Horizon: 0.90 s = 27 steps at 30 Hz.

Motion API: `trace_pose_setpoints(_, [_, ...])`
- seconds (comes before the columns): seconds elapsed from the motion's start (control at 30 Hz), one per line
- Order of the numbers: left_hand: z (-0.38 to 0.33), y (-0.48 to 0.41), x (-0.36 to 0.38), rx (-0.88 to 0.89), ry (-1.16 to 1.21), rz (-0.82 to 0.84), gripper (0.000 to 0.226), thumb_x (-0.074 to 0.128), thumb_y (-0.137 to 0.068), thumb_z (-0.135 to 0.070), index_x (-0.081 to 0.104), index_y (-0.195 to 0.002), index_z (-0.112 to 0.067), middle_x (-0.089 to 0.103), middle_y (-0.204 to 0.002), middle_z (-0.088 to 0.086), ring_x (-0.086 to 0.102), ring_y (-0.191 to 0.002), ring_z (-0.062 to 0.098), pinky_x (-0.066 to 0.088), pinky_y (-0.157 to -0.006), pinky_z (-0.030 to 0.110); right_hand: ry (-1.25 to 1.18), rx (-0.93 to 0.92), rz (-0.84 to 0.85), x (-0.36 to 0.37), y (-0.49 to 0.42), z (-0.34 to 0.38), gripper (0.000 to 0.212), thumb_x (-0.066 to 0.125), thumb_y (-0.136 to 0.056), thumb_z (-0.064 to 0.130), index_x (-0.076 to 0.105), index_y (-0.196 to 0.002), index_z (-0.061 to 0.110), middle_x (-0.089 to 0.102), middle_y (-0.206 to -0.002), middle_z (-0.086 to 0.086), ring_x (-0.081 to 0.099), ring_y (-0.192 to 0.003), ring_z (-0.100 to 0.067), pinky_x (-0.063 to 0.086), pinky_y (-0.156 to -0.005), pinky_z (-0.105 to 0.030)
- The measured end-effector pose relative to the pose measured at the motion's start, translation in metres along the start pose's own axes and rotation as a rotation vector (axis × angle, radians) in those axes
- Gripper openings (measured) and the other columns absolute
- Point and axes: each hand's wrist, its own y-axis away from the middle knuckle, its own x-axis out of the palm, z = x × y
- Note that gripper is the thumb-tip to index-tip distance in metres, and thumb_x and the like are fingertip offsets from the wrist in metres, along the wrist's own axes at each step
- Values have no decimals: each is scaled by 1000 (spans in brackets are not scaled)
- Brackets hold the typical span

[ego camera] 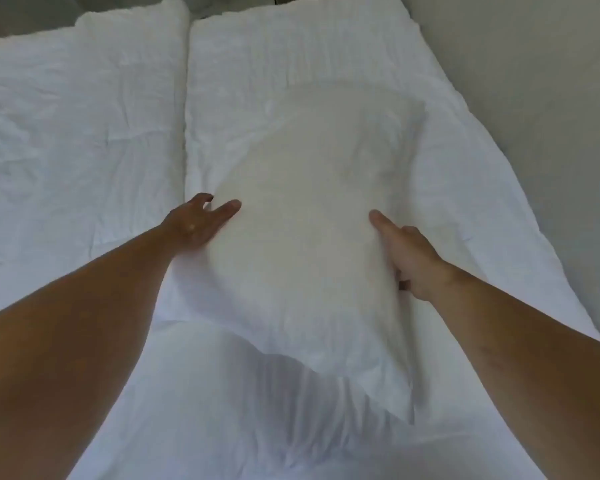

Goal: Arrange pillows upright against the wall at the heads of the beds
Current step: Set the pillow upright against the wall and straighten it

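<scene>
Pillow: a white pillow (309,216) lies lengthwise on the right-hand bed, its long axis running from near to far; its outline is blurred, so its edges are soft and hard to trace.
Pillow position: it rests on the white duvet, roughly in the middle of that bed, with its near corner hanging over a fold of the cover at the near right; it is not upright.
Left hand: the left hand (194,220) lies against the pillow's left edge, palm toward the fabric.
Left fingers: spread apart, one finger (227,207) laid on the pillow's top surface, the others curled down the side toward the duvet.
Right hand: the right hand (407,258) grips the pillow's right edge from the side.
Right fingers: the forefinger is stretched out along the top of the pillow, the rest are tucked under or behind the edge, so the hand pinches the pillow's side; how far they reach beneath cannot be told.
Right bed: the right bed (482,209) carries a crumpled white duvet.
Left bed: the left bed (77,133) lies just beside it, a narrow gap between the two, also under a wrinkled white cover.
Wall: a pale wall (541,98) runs along the far right side of the right bed.
</scene>
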Motion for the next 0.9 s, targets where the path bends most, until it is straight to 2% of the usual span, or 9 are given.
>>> trace_pose_setpoints(0.1, [-4,-5,4,-47,68,18,111,52,-76,-90,33,-162,-23,40,-166,5,40,-151,30,29,-125,45,-100,12,38,10,-6,4,107,76,-58,79,43,-144,23,62,-130,3,67,-107,-25,57,-80,-41])
trace_pose_setpoints(0.2, [2,-6,13,-57,142,63,127,57,-56,-100,38,-158,-27,53,-156,-1,53,-141,27,36,-121,49,-145,-26,11,25,-12,-1,124,87,-41,74,43,-145,22,63,-135,2,67,-113,-26,56,-97,-47])
trace_pose_setpoints(0.33, [15,-12,20,-116,171,112,129,61,-50,-101,39,-157,-33,58,-152,-7,58,-136,26,39,-119,50,-115,-56,-44,32,-18,-8,121,89,-42,67,46,-145,20,63,-136,1,64,-119,-25,52,-104,-45])
trace_pose_setpoints(0.4, [10,-6,19,-94,200,114,119,65,-53,-97,46,-152,-34,65,-143,-9,64,-127,23,44,-115,48,-134,-72,-55,33,-19,-10,112,92,-50,58,48,-145,17,62,-138,0,63,-121,-25,51,-106,-44])
trace_pose_setpoints(0.47, [0,4,18,-52,245,110,94,71,-66,-84,56,-143,-33,72,-130,-8,70,-110,16,51,-104,38,-175,-99,-62,33,-18,-13,92,93,-64,44,54,-141,14,65,-133,0,64,-118,-23,51,-105,-40])
trace_pose_setpoints(0.57, [-18,26,20,42,282,35,63,75,-84,-59,62,-137,-27,71,-119,-9,67,-96,10,47,-82,25,-157,-164,-91,33,-10,-15,73,90,-70,36,62,-135,17,69,-124,3,67,-110,-20,51,-102,-35])
trace_pose_setpoints(0.73, [-42,73,26,44,378,-132,58,79,-85,-44,65,-136,-21,71,-120,-3,67,-111,25,47,-90,33,-126,-282,-179,16,24,2,55,86,-78,21,66,-130,18,70,-113,2,65,-104,-19,48,-94,-27])
trace_pose_setpoints(0.83, [-59,113,39,79,456,-170,54,78,-89,-32,63,-139,-15,67,-114,-4,64,-104,22,44,-87,29,-72,-360,-229,-11,53,11,46,83,-82,14,67,-125,18,63,-91,15,61,-97,-16,43,-86,-23])
trace_pose_setpoints(0.9, [-67,142,56,98,510,-187,53,78,-90,-26,63,-140,-14,70,-117,-1,66,-106,21,45,-90,27,-22,-407,-262,-32,72,14,43,81,-83,12,67,-123,16,63,-91,13,61,-97,-16,42,-86,-22])
